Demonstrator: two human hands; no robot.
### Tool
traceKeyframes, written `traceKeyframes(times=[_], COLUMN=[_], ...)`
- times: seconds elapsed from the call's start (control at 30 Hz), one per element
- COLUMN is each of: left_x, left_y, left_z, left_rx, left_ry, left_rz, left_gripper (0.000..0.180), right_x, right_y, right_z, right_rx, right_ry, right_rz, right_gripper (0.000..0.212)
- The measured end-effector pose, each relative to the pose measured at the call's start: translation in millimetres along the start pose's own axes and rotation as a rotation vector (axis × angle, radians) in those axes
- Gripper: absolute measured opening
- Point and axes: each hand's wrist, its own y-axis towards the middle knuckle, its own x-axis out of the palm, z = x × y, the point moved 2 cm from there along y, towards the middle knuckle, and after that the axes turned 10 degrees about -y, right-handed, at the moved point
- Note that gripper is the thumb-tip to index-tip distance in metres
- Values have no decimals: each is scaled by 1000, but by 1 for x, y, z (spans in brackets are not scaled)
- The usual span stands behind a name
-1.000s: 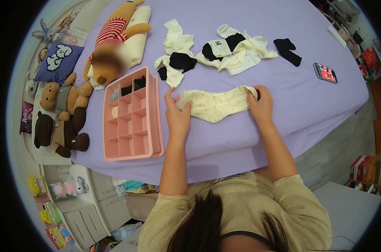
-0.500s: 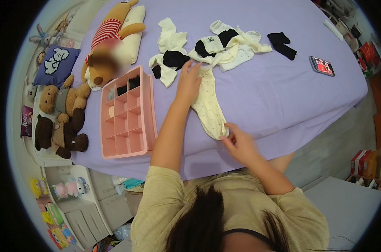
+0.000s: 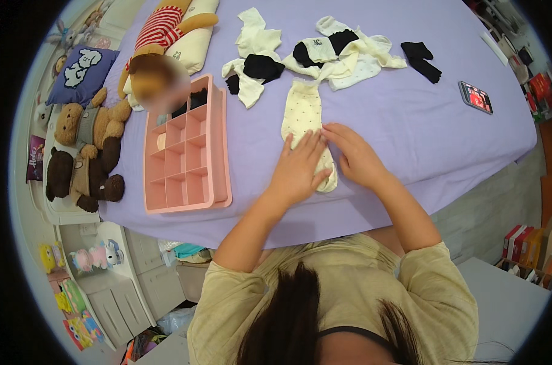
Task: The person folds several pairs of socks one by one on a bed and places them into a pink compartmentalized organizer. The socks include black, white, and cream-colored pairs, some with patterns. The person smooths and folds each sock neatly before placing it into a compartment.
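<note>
A cream sock with small dark dots (image 3: 302,104) lies stretched out on the purple bedsheet in front of me, its cuff pointing away. My left hand (image 3: 299,167) rests flat across its lower half, fingers outstretched. At the sock's right edge is my right hand (image 3: 358,155), fingers extended and their tips touching the fabric. Beyond the sock lies a loose pile of white and black socks (image 3: 343,58). More white and black socks (image 3: 255,70) are bunched to its left, and a black pair (image 3: 420,62) lies apart on the right.
Left of my hands stands a pink divided box (image 3: 218,182), with dark, grey and cream items in some compartments. A phone (image 3: 475,97) lies on the right of the bed. Plush toys (image 3: 90,131) and a blue pillow (image 3: 81,79) line the left side.
My left hand has come from the sock's cuff down onto its lower half. My right hand has moved up from the toe to the sock's right edge. The sock now lies straighter.
</note>
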Motion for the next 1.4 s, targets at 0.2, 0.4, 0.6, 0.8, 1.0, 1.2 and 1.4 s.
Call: traceKeyframes(times=[0.2,0.4,0.6,0.8,1.0,1.2,1.4], left_x=[12,25,30,33,38,32,24], left_y=[-36,-51,-56,-56,-52,-39,-31], left_z=[19,23,25,33,32,35,28], left_rx=[44,108,131,101,-88,-424,-618], left_ry=[-65,-132,-281,-223,-323,-520,-631], left_rz=[17,210,453,561,647,705,649], left_gripper=[74,59,33,22,14,21,37], right_x=[-2,-10,-16,-15,-2,2,-7], right_y=[-9,-23,-31,-25,-27,-22,-20], right_z=[-5,-5,-1,-4,-4,-13,-10], right_rx=[-174,-218,-193,-166,42,228,-130], right_ry=[-42,22,166,168,146,175,116], right_rz=[-218,-312,-289,-230,-146,-69,-44], right_gripper=[56,52,31,18,17,28,36])
